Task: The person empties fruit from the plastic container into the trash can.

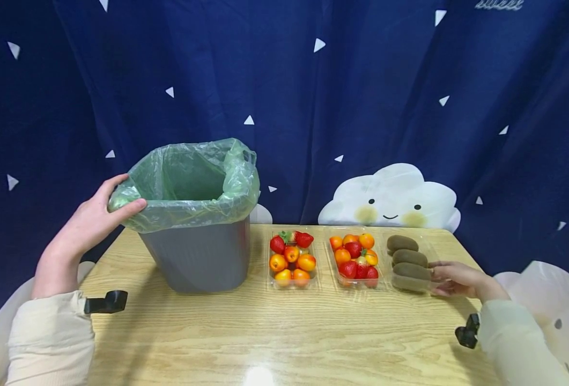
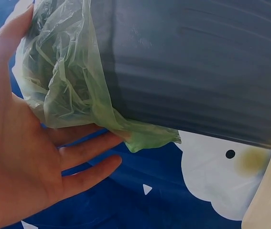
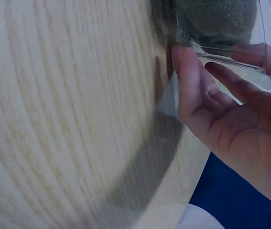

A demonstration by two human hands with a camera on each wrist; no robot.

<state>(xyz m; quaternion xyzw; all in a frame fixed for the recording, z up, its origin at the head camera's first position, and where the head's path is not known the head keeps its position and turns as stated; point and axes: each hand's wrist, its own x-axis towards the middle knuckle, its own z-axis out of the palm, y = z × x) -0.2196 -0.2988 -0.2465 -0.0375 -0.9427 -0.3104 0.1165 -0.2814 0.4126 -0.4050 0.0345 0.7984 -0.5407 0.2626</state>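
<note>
A grey trash bin (image 1: 202, 257) with a green plastic bag (image 1: 192, 212) folded over its rim stands at the left of the wooden table. My left hand (image 1: 91, 217) grips the bagged left corner of the rim, thumb in front and fingers on the far side. In the left wrist view, some of its fingers spread under the bag's edge. At the right, my right hand (image 1: 463, 280) holds the right side of a clear plastic box (image 3: 264, 38) of kiwis (image 1: 409, 257). Its thumb and fingers meet the box edge in the right wrist view.
Two more clear boxes stand between the bin and the kiwis, holding strawberries (image 1: 304, 239) and small orange fruits (image 1: 301, 277). The wooden table (image 1: 289, 332) ends at a dark blue curtain (image 1: 284, 80) behind. White cloud shapes (image 1: 390, 193) decorate the curtain.
</note>
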